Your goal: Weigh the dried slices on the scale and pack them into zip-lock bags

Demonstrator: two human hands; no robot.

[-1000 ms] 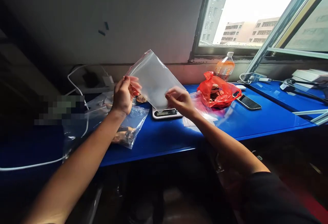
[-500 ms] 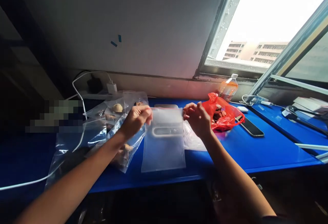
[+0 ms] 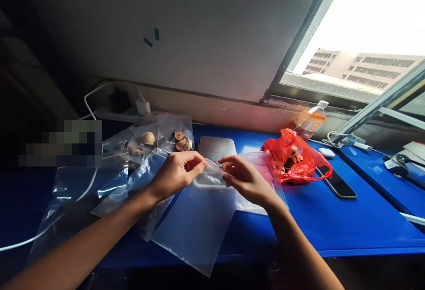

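Note:
A clear zip bag point(image 3: 202, 223) hangs tilted between my hands, its red-edged top uppermost and nothing visible inside. My left hand point(image 3: 181, 170) pinches one top corner between thumb and fingers. At the other end of the zip edge, the thumb and fingers of my right hand point(image 3: 247, 178) close on the bag. Behind it lies a flat silver scale-like plate point(image 3: 217, 148), partly covered by the bag. To the left are several clear bags point(image 3: 113, 170), some holding brown dried pieces point(image 3: 182, 141) and one a pale round piece point(image 3: 148, 138).
On the right, a red plastic bag point(image 3: 285, 141) holds brown pieces, beside a phone point(image 3: 337, 183) and an orange drink bottle point(image 3: 310, 121). More clear bags point(image 3: 255, 203) lie under my right hand. A white cable point(image 3: 33, 239) crosses the blue table point(image 3: 318, 228) at left.
My hands have come closer together and lower. The zip bag, which hung straight between them, now slants with its bottom towards the lower left. The view has shifted slightly left.

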